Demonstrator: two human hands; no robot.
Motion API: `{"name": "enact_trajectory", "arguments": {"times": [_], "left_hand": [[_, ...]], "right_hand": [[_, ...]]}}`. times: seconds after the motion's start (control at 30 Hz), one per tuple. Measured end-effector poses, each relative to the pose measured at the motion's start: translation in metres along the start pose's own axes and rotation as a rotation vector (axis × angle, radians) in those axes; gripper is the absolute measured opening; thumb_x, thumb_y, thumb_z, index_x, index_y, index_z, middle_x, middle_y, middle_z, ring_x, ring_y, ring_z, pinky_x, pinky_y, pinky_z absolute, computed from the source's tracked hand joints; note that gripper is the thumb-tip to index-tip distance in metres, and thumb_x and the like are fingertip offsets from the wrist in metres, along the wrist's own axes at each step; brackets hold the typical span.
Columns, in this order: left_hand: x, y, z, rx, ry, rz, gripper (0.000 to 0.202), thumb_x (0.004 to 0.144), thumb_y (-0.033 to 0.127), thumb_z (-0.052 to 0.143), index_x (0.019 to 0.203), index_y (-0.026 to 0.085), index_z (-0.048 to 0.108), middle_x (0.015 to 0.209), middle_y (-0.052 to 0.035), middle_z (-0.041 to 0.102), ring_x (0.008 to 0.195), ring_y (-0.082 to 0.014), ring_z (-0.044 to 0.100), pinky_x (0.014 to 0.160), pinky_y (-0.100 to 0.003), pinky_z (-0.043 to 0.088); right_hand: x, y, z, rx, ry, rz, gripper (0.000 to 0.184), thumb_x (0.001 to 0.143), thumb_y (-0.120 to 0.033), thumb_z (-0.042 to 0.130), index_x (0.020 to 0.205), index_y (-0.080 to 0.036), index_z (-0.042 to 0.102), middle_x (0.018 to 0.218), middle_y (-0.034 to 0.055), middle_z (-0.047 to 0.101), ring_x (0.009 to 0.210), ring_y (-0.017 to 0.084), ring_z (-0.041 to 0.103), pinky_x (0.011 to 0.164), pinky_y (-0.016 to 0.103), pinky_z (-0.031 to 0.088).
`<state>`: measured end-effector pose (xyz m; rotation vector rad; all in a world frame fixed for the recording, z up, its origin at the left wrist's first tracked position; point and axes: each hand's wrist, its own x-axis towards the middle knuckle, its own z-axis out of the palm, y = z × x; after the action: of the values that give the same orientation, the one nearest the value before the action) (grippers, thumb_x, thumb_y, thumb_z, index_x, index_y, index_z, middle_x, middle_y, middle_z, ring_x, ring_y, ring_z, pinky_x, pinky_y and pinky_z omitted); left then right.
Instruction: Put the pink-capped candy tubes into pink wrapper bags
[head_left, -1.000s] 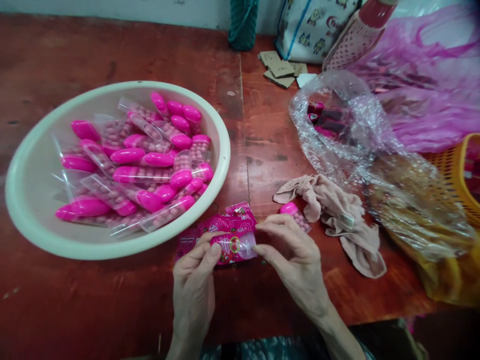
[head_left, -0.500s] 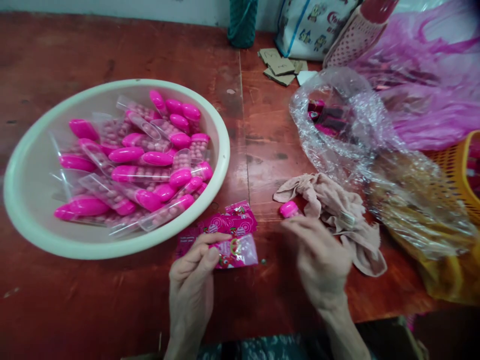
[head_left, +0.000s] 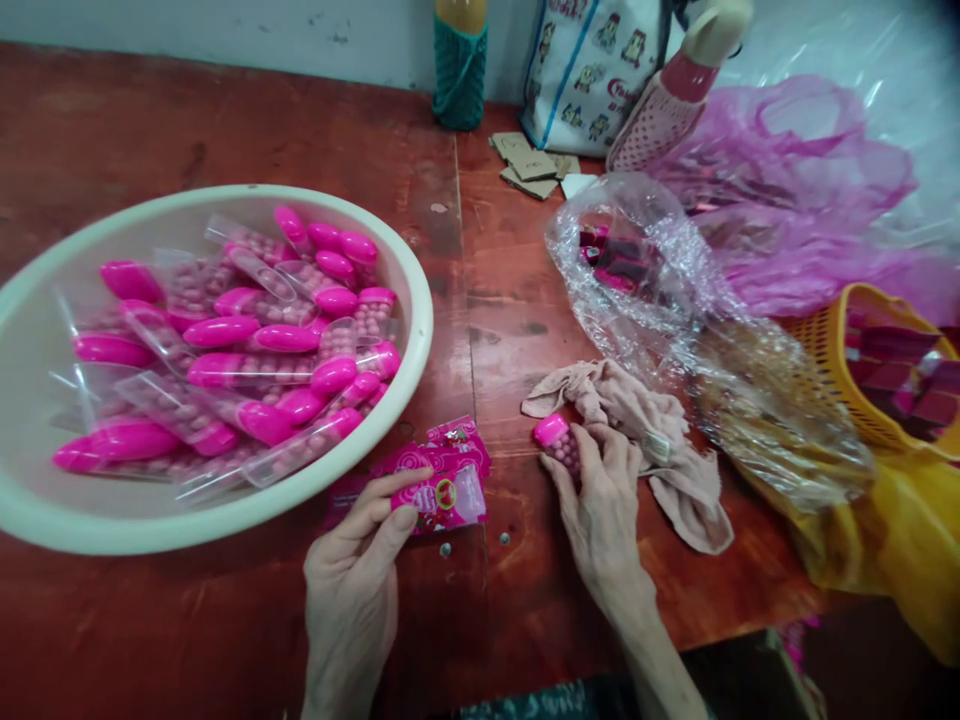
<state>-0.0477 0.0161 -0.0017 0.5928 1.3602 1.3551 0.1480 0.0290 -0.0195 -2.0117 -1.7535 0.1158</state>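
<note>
My left hand (head_left: 356, 570) pinches a pink printed wrapper (head_left: 448, 500) between thumb and fingers, its clear end pointing right. Beneath it more pink wrappers (head_left: 420, 455) lie in a small pile on the table. My right hand (head_left: 604, 505) has its fingers round a small clear tube of pink balls with a pink cap (head_left: 553, 432); part of the tube is hidden by the fingers. Just behind that hand is a crumpled beige cloth (head_left: 637, 400). On the left stands a white basin (head_left: 420, 330), full of clear tubes with pink caps (head_left: 289, 337) and pink balls inside.
A clear plastic bag (head_left: 630, 310) with dark pink packets lies at right, near a yellow basket (head_left: 825, 350) of packets and a pink plastic bag (head_left: 825, 160). Cardboard pieces (head_left: 529, 165), a bottle in a green sleeve (head_left: 460, 75) and a printed bag (head_left: 577, 80) are at the back.
My right hand has closed round the small pink-capped tube beside the cloth. My left hand still holds the wrapper. The view has shifted, showing more of the yellow basket.
</note>
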Motion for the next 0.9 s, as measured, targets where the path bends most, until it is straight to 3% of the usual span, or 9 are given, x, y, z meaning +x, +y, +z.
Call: {"name": "enact_trajectory", "arguments": {"times": [0.17,0.3,0.37,0.6,0.77,0.9], "left_hand": [[0.003,-0.003,0.007,-0.031,-0.025,-0.01,0.006,0.071,0.019,0.068,0.065,0.017,0.07,0.09,-0.005,0.068,0.089,-0.0212,0.06,0.08,-0.033,0.047],[0.005,-0.005,0.01,0.011,-0.07,0.052,0.009,0.074,0.016,0.066,0.065,0.018,0.069,0.09,-0.0041,0.068,0.089,-0.0194,0.059,0.082,-0.031,0.045],[0.005,-0.006,0.01,0.05,-0.101,0.087,0.012,0.075,0.015,0.064,0.065,0.018,0.068,0.093,-0.0041,0.068,0.092,-0.0198,0.059,0.083,-0.031,0.044],[0.004,-0.008,0.01,0.097,-0.17,0.101,0.012,0.075,0.014,0.063,0.065,0.018,0.069,0.097,-0.0064,0.069,0.094,-0.024,0.06,0.085,-0.036,0.045],[0.006,-0.01,0.01,0.004,-0.171,-0.047,0.008,0.075,0.02,0.064,0.077,0.018,0.072,0.096,-0.0064,0.07,0.091,-0.0235,0.062,0.08,-0.034,0.048],[0.005,-0.014,0.009,-0.066,-0.108,-0.128,0.014,0.074,0.026,0.066,0.084,0.017,0.07,0.081,-0.0041,0.072,0.081,-0.0203,0.065,0.077,-0.032,0.049]], "right_hand": [[-0.004,-0.001,-0.005,0.203,-0.041,0.095,0.028,0.084,-0.029,0.054,0.108,-0.015,0.051,0.103,0.0137,0.055,0.095,0.028,0.05,0.086,0.047,0.04],[-0.012,-0.011,-0.018,0.591,-0.231,0.361,0.035,0.081,-0.038,0.059,0.11,-0.021,0.048,0.094,0.0061,0.061,0.079,0.02,0.058,0.071,0.033,0.048],[-0.015,-0.019,-0.023,0.718,-0.299,0.402,0.036,0.079,-0.039,0.062,0.108,-0.022,0.05,0.095,0.0046,0.062,0.079,0.018,0.058,0.07,0.03,0.048],[-0.014,-0.03,-0.024,0.913,-0.505,0.352,0.032,0.078,-0.035,0.064,0.103,-0.019,0.054,0.091,0.0038,0.065,0.077,0.017,0.06,0.067,0.027,0.049],[-0.013,-0.025,-0.024,0.899,-0.548,0.327,0.032,0.076,-0.033,0.066,0.102,-0.02,0.056,0.091,0.0021,0.064,0.077,0.016,0.059,0.067,0.025,0.048],[-0.014,-0.025,-0.023,0.846,-0.549,0.311,0.031,0.076,-0.034,0.065,0.102,-0.02,0.057,0.09,0.0016,0.064,0.076,0.017,0.059,0.067,0.025,0.048]]}}
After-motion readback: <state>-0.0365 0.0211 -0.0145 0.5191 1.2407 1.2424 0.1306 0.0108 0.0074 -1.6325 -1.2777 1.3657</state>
